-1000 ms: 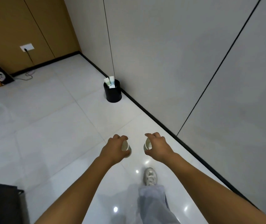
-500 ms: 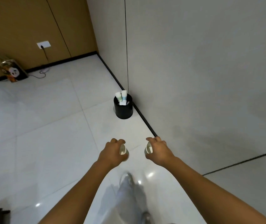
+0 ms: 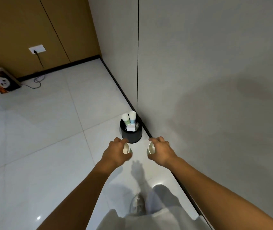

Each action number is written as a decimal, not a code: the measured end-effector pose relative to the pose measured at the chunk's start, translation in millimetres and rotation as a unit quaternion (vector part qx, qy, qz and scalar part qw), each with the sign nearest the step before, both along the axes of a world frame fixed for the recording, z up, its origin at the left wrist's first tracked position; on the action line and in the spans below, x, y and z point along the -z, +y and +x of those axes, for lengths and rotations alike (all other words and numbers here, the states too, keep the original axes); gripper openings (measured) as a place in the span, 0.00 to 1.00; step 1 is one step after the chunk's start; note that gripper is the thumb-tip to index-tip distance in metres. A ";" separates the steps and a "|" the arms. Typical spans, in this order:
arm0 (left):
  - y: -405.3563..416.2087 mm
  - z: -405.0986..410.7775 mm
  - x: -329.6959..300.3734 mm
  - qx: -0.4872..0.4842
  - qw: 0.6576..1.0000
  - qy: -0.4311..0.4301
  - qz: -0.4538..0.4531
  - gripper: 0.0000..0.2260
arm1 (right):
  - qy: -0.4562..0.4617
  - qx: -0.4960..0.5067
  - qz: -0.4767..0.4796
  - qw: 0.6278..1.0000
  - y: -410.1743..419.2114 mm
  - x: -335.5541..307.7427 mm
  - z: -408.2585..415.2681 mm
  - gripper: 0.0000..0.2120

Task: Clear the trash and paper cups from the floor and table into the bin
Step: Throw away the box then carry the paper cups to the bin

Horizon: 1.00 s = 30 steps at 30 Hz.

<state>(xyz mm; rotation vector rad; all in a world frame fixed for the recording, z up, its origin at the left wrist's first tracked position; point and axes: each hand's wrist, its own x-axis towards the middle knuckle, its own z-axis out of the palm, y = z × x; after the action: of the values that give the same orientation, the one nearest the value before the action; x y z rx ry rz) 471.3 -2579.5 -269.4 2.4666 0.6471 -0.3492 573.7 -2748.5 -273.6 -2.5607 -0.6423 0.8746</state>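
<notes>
Now the left hand grips a paper cup with fingers curled round its wall, the open mouth turned toward three o'clock; the right hand grips a second paper cup likewise, its mouth turned toward nine o'clock; the two cups sit level and near each other without touching; a black bin stands on the white tiled floor at twelve o'clock from the hands, just beyond the fingertips and against the black skirting of the grey wall; inside the bin two upright cups and some white scraps show above the rim; far off at ten o'clock a panda-printed bag leans by the brown panelling, beside a wall socket with a trailing cable.
</notes>
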 end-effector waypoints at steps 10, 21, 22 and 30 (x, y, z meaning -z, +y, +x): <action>124.6 166.1 31.7 -0.064 0.997 0.031 -0.010 0.23 | 0.014 -0.056 -0.015 0.998 131.3 31.6 182.0 0.32; 235.1 291.9 71.9 -0.172 0.984 0.039 -0.033 0.24 | 0.039 -0.067 -0.034 0.996 259.1 67.1 329.5 0.32; 243.2 296.8 77.3 -0.174 0.983 0.043 -0.036 0.24 | 0.047 -0.062 -0.031 0.996 268.8 71.5 335.9 0.32; 312.9 346.7 137.7 -0.148 0.984 0.085 -0.050 0.25 | 0.083 0.009 -0.032 0.996 326.1 130.8 375.5 0.29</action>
<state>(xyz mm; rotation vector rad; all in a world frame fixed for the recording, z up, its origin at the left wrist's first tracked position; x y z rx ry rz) 818.0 -2266.6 -407.1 2.2187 1.0269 -0.4650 949.3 -2422.4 -404.4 -2.5098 -0.5497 1.1052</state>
